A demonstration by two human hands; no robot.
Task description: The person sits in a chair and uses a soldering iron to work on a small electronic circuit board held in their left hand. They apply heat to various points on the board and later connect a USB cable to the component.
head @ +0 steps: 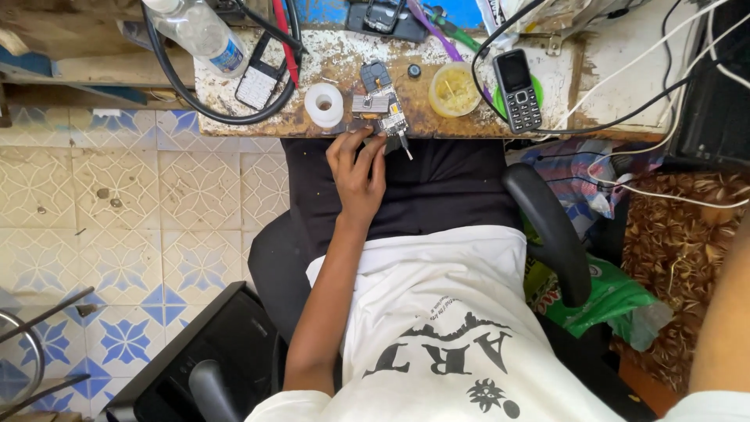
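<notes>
My left hand reaches over my lap to the front edge of a worn, rusty workbench. Its fingertips pinch the near end of a small phone circuit board that lies at the bench edge, with a thin metal tool tip sticking out beside it. A grey phone part sits just behind the board. A white tape roll stands just left of the hand. Only my right forearm shows at the right border; that hand is out of frame.
On the bench are a black button phone, a yellowish round tub, a keypad piece, a water bottle and black and white cables. Chair armrests flank me. A green bag lies on the right, tiled floor on the left.
</notes>
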